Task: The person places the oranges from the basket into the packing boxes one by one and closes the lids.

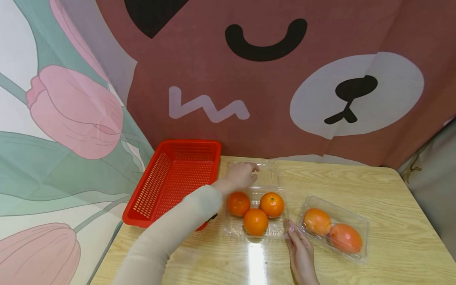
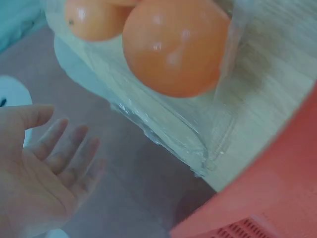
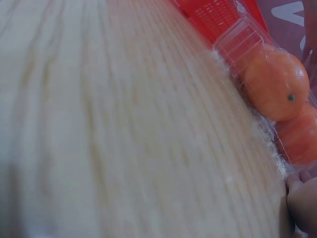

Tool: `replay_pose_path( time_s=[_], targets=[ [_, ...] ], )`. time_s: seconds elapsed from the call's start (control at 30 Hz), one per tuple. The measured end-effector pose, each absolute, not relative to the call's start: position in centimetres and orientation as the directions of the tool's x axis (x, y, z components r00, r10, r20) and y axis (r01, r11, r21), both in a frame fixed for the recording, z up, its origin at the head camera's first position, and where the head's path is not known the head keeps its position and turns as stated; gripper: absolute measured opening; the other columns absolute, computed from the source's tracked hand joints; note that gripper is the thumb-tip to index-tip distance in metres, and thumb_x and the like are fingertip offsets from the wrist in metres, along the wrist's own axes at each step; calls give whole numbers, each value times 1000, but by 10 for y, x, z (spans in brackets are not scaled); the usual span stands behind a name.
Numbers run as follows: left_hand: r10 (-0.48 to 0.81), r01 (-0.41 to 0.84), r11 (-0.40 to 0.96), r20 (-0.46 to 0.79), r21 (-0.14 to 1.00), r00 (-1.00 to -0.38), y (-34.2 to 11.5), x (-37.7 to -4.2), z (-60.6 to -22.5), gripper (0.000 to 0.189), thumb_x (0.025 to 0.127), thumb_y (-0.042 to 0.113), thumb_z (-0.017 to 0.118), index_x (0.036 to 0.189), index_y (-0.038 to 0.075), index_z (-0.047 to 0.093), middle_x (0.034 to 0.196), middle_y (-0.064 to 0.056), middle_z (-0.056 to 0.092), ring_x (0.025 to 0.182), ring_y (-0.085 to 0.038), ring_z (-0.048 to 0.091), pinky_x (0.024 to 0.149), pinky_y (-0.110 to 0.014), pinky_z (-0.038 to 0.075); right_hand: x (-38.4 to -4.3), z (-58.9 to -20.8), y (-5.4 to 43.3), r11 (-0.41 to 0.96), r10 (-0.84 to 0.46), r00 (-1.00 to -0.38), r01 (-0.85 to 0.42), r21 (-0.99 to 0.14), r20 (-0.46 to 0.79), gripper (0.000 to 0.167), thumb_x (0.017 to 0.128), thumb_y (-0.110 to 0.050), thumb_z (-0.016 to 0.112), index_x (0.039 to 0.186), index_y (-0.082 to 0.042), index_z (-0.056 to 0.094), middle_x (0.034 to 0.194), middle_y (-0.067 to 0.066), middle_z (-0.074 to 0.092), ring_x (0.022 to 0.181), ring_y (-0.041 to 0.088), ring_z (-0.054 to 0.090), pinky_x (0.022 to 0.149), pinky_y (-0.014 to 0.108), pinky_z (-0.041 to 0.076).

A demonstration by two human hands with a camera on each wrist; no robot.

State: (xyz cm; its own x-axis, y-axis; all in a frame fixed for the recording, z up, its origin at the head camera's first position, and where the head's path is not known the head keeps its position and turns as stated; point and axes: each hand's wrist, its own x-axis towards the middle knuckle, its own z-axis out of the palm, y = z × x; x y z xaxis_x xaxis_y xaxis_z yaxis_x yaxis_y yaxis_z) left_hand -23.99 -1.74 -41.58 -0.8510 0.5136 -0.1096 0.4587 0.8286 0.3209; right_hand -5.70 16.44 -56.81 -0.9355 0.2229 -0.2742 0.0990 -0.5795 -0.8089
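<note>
A clear plastic clamshell box (image 1: 231, 231) stands unfolded on the table, holding three oranges (image 1: 255, 222). Its lid (image 1: 265, 174) lies back at the far side. My left hand (image 1: 242, 174) is over that lid, its fingers loosely spread with nothing in them; the left wrist view shows the open palm (image 2: 42, 183) beyond the box's edge. At the box's near right corner is my right hand (image 1: 301, 253), its extended fingertips touching the side. The right wrist view catches only part of this hand (image 3: 304, 201) at the box's corner, with oranges (image 3: 276, 84) behind the clear wall.
A red plastic basket (image 1: 215, 158) stands left of the box, partly behind my left sleeve (image 1: 171, 233). To the right, another clear box (image 1: 361, 225) holds two orange fruits (image 1: 345, 238). A printed cloth (image 1: 213, 71) hangs behind the wooden table (image 1: 399, 206).
</note>
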Motion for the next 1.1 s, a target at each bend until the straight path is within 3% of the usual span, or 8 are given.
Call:
replay_pose_path(
  time_s=[0.17,0.3,0.4,0.53,0.73,0.93,1.1],
  targets=[
    [393,250,814,-181,524,-902,-22,-252,-419,42,101,29,54,138,7,56,137,-8,58,126,-24,53,109,-39,37,-57,-569,165,-574,222,-933,109,-811,-283,39,102,-16,56,138,0,54,120,-12,66,116,0,57,97,19,45],
    [304,130,778,-188,615,-934,-26,-261,-426,47,98,26,57,138,1,53,139,-14,56,128,-29,51,110,-41,36,-56,-570,164,-604,231,-935,77,-793,-267,24,101,-12,57,122,-12,69,118,-12,67,113,0,59,93,18,47],
    [237,37,718,-194,695,-952,-28,-266,-431,50,97,22,56,139,-5,49,139,-19,54,129,-33,50,109,-41,37,-55,-570,164,-637,231,-938,54,-769,-257,23,101,-8,57,107,-20,75,117,-11,68,110,-1,60,89,16,48],
    [150,-64,629,-201,775,-968,-28,-272,-436,54,95,21,54,138,-11,46,140,-25,51,129,-37,48,110,-42,36,-56,-570,164,-641,237,-941,34,-767,-240,25,101,-7,55,106,-20,76,116,-10,69,110,0,61,87,16,49],
    [13,-186,626,-248,757,-969,-30,-273,-440,58,91,24,55,137,-10,45,137,-26,49,125,-40,46,108,-45,37,-56,-570,163,-601,218,-949,54,-798,-228,26,102,-11,54,125,-7,67,119,-10,67,115,1,58,94,18,47],
    [-53,-243,677,-283,694,-958,-34,-272,-446,54,90,25,55,130,-12,50,132,-26,51,123,-39,47,108,-45,36,-56,-569,163,-603,219,-942,73,-795,-253,26,102,-11,54,125,-8,67,120,-10,66,115,1,58,95,18,46],
    [-44,-256,706,-319,660,-947,-39,-269,-451,65,93,28,52,143,-11,38,145,-27,42,136,-40,36,115,-46,27,-56,-570,163,-597,220,-944,69,-800,-245,26,102,-12,55,125,-8,67,120,-10,66,115,0,58,95,17,46]
  ],
)
